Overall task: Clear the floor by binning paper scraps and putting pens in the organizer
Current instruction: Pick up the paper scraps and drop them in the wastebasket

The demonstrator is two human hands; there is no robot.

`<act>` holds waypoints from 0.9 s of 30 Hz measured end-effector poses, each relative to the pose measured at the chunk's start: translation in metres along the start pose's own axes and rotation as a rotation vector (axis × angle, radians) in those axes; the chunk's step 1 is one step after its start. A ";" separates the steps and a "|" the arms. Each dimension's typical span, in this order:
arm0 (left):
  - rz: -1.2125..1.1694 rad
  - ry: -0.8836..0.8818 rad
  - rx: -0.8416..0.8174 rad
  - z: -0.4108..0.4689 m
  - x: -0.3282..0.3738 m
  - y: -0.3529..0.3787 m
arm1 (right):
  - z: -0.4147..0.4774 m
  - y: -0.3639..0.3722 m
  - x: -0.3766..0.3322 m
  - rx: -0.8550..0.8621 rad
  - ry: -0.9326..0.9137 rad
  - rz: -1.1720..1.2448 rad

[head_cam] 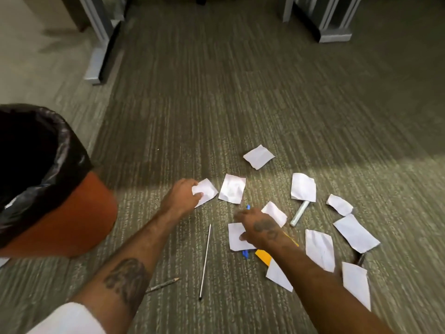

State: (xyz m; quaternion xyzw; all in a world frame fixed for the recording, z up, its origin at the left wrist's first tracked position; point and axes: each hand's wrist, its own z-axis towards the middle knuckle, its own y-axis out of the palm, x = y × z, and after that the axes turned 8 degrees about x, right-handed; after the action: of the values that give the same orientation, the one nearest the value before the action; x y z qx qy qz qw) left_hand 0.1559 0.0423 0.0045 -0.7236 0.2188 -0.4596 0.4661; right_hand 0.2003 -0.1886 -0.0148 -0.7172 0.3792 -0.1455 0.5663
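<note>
White torn paper scraps (303, 187) litter my striped green carpet (216, 104); left hand (181, 194) pinches one scrap (205, 191), right hand (261, 229) spreads open over another (237, 237).

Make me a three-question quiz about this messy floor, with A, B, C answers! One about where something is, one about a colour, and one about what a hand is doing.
1. Where is the bin?
A. left of the hands
B. right of the hands
C. past the scraps

2. What colour is the bin's outside?
A. blue
B. orange
C. white

3. What is the left hand doing?
A. gripping a paper scrap
B. holding a pencil
C. resting empty

Answers: 1 A, the bin sits at the left edge. 2 B, orange shows below its black liner. 3 A, the fingers pinch a scrap's edge.
</note>
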 end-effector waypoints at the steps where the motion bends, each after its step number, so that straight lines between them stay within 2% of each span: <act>1: -0.001 -0.037 0.003 0.002 -0.003 0.006 | 0.000 0.005 -0.001 -0.020 -0.015 -0.040; 4: 0.036 -0.136 0.022 0.005 -0.008 0.022 | -0.001 0.017 -0.005 0.030 -0.016 -0.157; 7: 0.092 -0.152 -0.016 0.009 -0.010 0.034 | -0.001 0.022 -0.010 0.102 -0.009 -0.220; 11: 0.210 -0.116 0.021 0.010 -0.012 0.045 | 0.001 0.022 -0.012 0.166 0.013 -0.172; 13: 0.204 -0.112 0.078 0.011 -0.012 0.048 | 0.005 0.016 -0.011 0.159 0.073 -0.038; 16: 0.095 -0.193 0.125 0.017 -0.012 0.045 | 0.010 -0.005 0.003 0.120 0.285 0.346; 19: -0.025 -0.240 0.111 0.020 -0.015 0.039 | 0.008 -0.026 0.036 0.160 0.394 0.556; 23: -0.300 -0.291 0.082 0.017 -0.018 0.032 | -0.002 -0.036 0.078 0.164 0.487 0.560; 27: -0.544 -0.276 -0.002 0.018 -0.008 0.023 | -0.002 -0.024 0.091 0.115 0.487 0.503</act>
State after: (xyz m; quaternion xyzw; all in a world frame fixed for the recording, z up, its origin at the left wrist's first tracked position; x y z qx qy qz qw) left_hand 0.1699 0.0462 -0.0216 -0.8117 -0.0481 -0.4646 0.3507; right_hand 0.2687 -0.2529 -0.0123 -0.5127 0.6589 -0.1895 0.5167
